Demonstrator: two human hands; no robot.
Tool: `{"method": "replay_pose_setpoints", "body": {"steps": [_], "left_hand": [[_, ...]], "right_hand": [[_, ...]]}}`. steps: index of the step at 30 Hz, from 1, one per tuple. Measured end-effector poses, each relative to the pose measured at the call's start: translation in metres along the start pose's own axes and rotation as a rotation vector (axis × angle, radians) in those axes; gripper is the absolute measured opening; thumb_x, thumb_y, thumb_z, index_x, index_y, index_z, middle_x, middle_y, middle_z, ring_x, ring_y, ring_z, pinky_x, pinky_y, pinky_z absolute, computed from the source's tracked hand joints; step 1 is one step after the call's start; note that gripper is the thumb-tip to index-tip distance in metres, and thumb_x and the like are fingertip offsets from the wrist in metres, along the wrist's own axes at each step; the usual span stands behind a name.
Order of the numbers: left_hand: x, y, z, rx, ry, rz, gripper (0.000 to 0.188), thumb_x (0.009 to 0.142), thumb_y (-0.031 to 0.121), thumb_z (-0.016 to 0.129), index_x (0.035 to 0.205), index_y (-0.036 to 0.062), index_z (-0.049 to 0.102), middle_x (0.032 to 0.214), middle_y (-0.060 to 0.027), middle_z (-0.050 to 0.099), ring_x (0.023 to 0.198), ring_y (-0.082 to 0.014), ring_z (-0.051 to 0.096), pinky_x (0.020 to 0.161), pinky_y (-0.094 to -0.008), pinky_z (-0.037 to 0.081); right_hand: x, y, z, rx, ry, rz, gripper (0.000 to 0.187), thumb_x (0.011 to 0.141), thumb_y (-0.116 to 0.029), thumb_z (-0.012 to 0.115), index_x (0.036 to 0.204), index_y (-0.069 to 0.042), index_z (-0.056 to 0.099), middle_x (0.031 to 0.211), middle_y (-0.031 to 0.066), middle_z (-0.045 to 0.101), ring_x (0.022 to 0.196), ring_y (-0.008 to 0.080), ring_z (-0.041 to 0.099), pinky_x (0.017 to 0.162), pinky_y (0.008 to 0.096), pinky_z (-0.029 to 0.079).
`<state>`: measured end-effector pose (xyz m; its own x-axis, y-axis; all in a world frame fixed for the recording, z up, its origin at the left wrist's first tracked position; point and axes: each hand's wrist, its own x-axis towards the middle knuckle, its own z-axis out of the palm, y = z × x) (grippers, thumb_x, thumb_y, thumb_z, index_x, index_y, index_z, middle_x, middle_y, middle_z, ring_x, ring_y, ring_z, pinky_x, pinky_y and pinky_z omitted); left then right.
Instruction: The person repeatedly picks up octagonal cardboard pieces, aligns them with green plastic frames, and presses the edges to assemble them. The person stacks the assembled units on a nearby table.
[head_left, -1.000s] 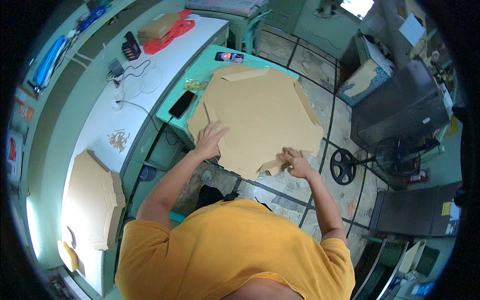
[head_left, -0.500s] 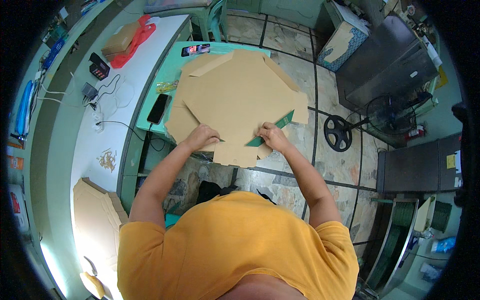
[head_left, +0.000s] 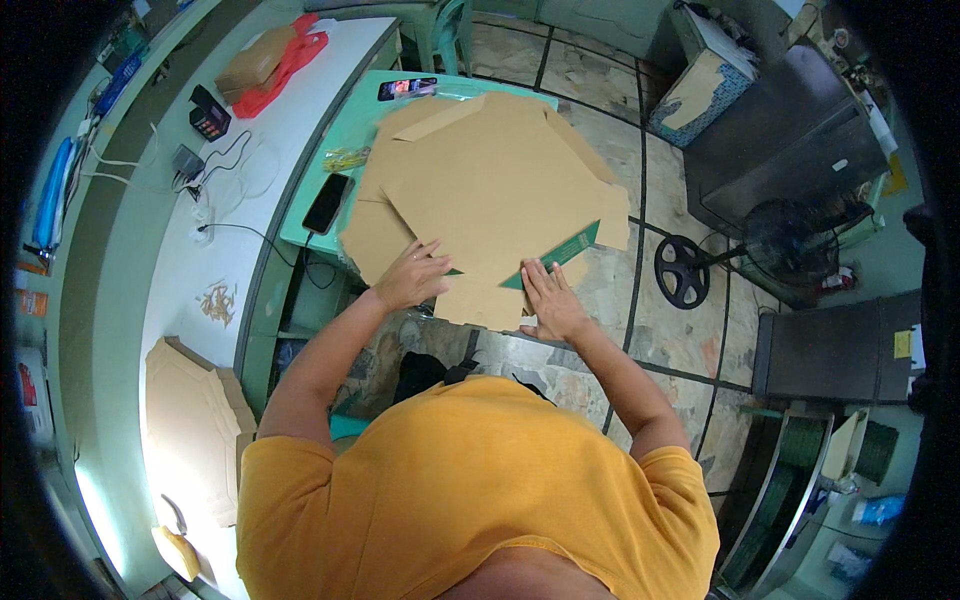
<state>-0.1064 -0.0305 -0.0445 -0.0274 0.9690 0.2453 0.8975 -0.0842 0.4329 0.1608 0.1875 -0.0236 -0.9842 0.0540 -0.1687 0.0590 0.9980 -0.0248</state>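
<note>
Green flap (head_left: 575,247): partly under the right hand (head_left: 553,303); print too small for me to read.
Green tip (head_left: 455,272): rest hidden; can't tell if by the left hand (head_left: 411,277) or the cardboard (head_left: 490,190).
Table (head_left: 297,222): most of top covered by cardboard.
Far phone (head_left: 407,89): screen content too small to tell.
Fan (head_left: 790,240): blades a dark blur.
Chair (head_left: 452,35): cut off, top edge.
Shirt (head_left: 470,470): cut off, bottom edge.

Large brown octagonal cardboard sheet (head_left: 495,180), flat on turquoise table (head_left: 305,205). Brown flaps (head_left: 440,118) folded over at 11 and 2 o'clock; narrow green-faced cardboard flap (head_left: 565,252) folded in at 4.
</note>
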Motion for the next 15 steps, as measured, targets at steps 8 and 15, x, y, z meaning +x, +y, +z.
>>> {"method": "replay_pose_setpoints", "body": {"steps": [8,15], "left_hand": [[-0.005,0.002,-0.002,-0.022,0.012,0.047,0.043,0.086,0.033,0.067,0.118,0.0064,0.060,0.127,-0.0105,0.057,0.137,-0.0358,0.035,0.114,-0.0586,0.015],[0.018,-0.011,0.018,-0.186,0.144,-0.339,0.023,0.092,0.030,0.059,0.096,0.0087,0.067,0.091,-0.0076,0.068,0.104,-0.0243,0.061,0.111,-0.0580,0.015]], "right_hand": [[0.006,0.005,0.011,-0.011,0.321,0.004,0.069,0.086,-0.048,0.057,0.129,0.006,0.048,0.137,0.0192,0.046,0.133,0.0316,0.038,0.116,0.0507,0.018],[0.041,0.015,-0.005,0.499,0.426,0.263,0.029,0.091,-0.031,0.058,0.086,-0.004,0.064,0.089,0.0153,0.064,0.089,0.0332,0.061,0.107,0.0519,0.031]]}}
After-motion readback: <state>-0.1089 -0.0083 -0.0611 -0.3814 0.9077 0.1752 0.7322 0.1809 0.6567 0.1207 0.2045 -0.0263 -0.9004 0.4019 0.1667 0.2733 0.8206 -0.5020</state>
